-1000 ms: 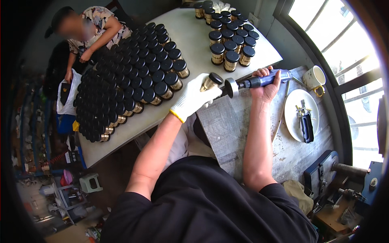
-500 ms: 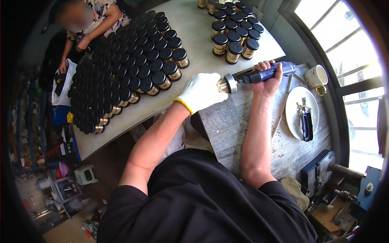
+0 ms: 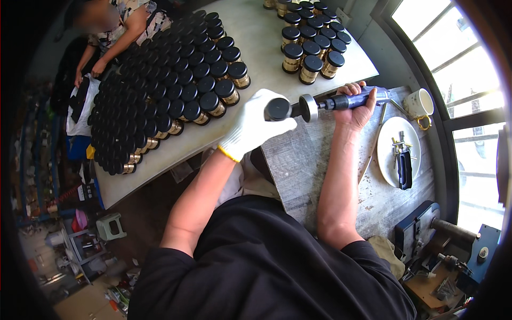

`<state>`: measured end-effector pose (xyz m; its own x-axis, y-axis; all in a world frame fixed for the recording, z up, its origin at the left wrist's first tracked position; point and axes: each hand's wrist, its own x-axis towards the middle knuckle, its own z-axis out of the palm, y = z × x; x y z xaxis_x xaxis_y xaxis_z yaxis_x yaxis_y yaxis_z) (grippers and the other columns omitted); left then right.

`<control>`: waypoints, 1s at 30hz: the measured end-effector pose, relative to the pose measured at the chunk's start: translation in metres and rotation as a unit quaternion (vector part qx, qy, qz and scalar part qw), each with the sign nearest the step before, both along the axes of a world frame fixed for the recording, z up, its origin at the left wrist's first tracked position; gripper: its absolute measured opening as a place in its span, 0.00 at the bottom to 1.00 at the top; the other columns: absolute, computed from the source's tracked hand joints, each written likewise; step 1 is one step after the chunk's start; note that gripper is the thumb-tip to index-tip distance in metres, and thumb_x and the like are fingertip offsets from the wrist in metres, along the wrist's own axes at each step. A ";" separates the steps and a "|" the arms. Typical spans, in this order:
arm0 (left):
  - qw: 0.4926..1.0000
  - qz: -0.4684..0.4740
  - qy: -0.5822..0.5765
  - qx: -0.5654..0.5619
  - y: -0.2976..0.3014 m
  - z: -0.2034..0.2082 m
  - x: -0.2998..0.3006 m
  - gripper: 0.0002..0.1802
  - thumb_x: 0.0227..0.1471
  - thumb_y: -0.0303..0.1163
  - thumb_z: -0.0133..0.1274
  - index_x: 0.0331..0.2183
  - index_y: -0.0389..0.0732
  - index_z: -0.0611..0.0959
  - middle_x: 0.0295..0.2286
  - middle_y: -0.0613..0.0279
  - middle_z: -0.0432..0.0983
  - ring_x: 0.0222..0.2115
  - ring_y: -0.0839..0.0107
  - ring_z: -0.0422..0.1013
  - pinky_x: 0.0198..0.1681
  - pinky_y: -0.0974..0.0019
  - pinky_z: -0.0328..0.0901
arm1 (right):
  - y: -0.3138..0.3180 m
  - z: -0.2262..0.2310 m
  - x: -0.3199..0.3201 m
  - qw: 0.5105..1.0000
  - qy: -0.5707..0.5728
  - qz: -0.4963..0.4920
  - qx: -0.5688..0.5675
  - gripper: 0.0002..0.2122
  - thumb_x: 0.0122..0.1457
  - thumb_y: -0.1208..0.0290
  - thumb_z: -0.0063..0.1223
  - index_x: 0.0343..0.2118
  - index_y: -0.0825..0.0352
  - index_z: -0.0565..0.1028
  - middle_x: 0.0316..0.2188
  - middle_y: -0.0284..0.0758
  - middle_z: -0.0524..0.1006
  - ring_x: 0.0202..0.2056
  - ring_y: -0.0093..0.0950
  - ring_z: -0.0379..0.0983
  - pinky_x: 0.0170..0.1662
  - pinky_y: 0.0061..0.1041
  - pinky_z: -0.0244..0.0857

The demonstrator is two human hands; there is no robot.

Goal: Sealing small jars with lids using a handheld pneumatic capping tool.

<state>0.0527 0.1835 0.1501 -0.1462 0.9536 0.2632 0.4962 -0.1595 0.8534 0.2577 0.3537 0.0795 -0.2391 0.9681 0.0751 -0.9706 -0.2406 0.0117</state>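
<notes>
My left hand [image 3: 248, 128], in a white knit glove with a yellow cuff, is closed round a black-capped cylinder [image 3: 278, 109]. The black round end faces up toward me; most of its body is hidden by the glove. Bare, my right hand [image 3: 353, 111] grips a blue power screwdriver [image 3: 368, 97] lying level and aimed left. A round silver metal cup [image 3: 309, 108] sits at the tool's tip, just right of the cylinder and seemingly apart from it. Both hands are above the grey wood-grain table.
Many black-capped gold cylinders [image 3: 189, 93] stand packed on the pale table [image 3: 256, 58], with a smaller group [image 3: 312, 64] at the far right. A white plate [image 3: 384, 154] of metal parts and a white mug [image 3: 417, 103] are right. A bench machine [image 3: 416, 229] stands lower right. Another person [image 3: 136, 24] works far left.
The cylinder has come away from the metal cup and turned, so its black end faces up. My left hand has shifted slightly left. The screwdriver has barely moved.
</notes>
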 end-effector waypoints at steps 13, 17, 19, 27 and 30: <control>0.981 0.024 -0.190 0.004 -0.010 -0.032 0.020 0.23 0.48 0.23 0.64 0.46 0.35 0.75 0.37 0.59 0.79 0.36 0.75 0.76 0.40 0.70 0.72 | -0.003 0.003 -0.010 0.999 -0.041 0.003 -0.008 0.13 0.62 0.59 0.54 0.38 0.64 0.67 0.23 0.30 0.66 0.26 0.23 0.63 0.35 0.24 0.60; 0.986 0.030 -0.161 0.021 -0.008 -0.034 0.022 0.25 0.46 0.25 0.67 0.46 0.36 0.76 0.36 0.61 0.79 0.37 0.77 0.76 0.41 0.70 0.72 | -0.003 0.001 -0.008 0.999 -0.040 0.006 -0.012 0.13 0.62 0.59 0.54 0.37 0.64 0.67 0.23 0.30 0.66 0.26 0.24 0.64 0.35 0.24 0.61; 0.987 0.032 -0.156 0.021 -0.008 -0.033 0.023 0.25 0.46 0.25 0.67 0.46 0.36 0.76 0.36 0.61 0.79 0.37 0.77 0.76 0.41 0.70 0.72 | -0.004 0.000 -0.008 0.999 -0.046 0.005 -0.013 0.13 0.62 0.59 0.54 0.37 0.64 0.67 0.23 0.30 0.66 0.26 0.24 0.64 0.35 0.24 0.61; 0.978 0.004 -0.207 -0.032 -0.003 -0.023 0.017 0.24 0.48 0.25 0.65 0.48 0.35 0.76 0.35 0.61 0.79 0.37 0.76 0.76 0.41 0.70 0.72 | -0.004 0.004 -0.007 0.998 -0.050 -0.008 -0.022 0.15 0.62 0.59 0.55 0.40 0.67 0.68 0.24 0.31 0.66 0.27 0.24 0.64 0.35 0.25 0.61; 0.996 0.081 -0.028 0.032 0.009 -0.008 0.011 0.25 0.47 0.28 0.66 0.47 0.36 0.76 0.32 0.60 0.78 0.35 0.74 0.76 0.39 0.69 0.71 | -0.003 0.004 -0.004 0.998 -0.044 -0.025 -0.028 0.15 0.62 0.59 0.55 0.40 0.65 0.68 0.24 0.30 0.66 0.27 0.24 0.64 0.35 0.24 0.61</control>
<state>0.0638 0.1926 0.1417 -0.3133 0.8975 0.3103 0.4713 -0.1367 0.8713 0.2539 0.3508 0.0832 -0.1934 0.9811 0.0006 -0.9792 -0.1930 -0.0625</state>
